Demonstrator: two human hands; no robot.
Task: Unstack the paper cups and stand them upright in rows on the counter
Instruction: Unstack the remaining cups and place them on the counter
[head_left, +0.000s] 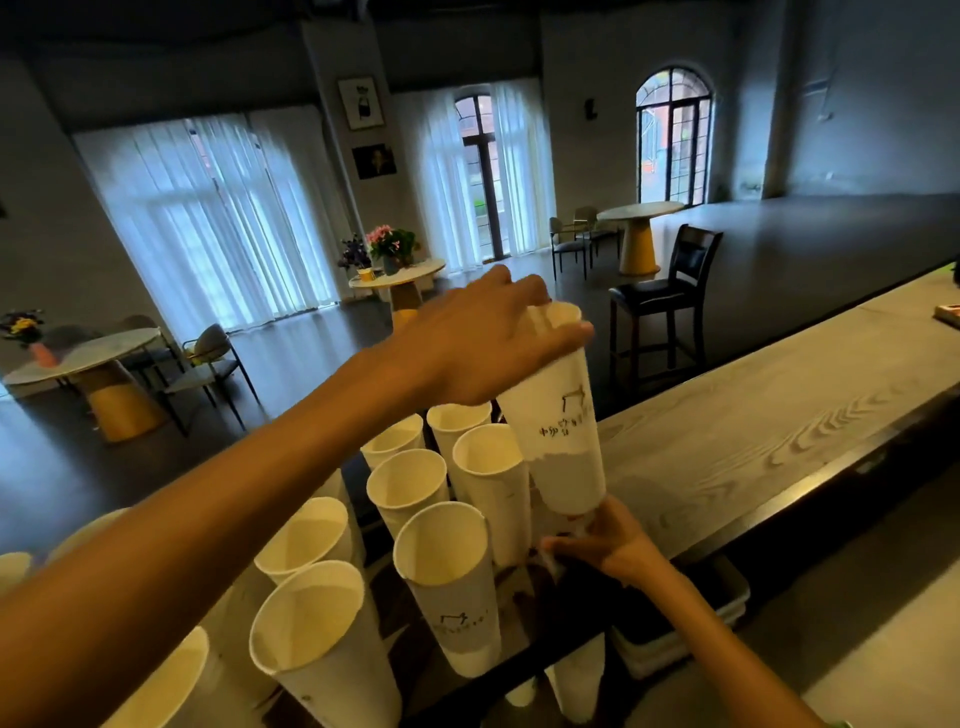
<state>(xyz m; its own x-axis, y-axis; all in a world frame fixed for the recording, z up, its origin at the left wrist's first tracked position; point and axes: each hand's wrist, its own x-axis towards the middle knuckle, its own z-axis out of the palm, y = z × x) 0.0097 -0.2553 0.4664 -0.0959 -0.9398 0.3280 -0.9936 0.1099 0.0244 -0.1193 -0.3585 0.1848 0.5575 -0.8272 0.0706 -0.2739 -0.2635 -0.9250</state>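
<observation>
While gripping the rim of the top cup (558, 415) from above, left hand (483, 343) with fingers curled over the mouth, thumb along the near side. Below, right hand (608, 543) pinching the bottom of the stack (574, 512) just under that cup, little of the stack visible past the fingers. Cup tilted slightly, held above the near edge of the counter (753, 431), printed with a small logo and a grey lower band. To the left, loose cups (441, 587) standing upright in rough rows, mouths open, some touching. Beyond the counter, a dark bar chair (665, 306); further off, round tables (400, 280) with flowers (389, 244), curtained windows (218, 213).
</observation>
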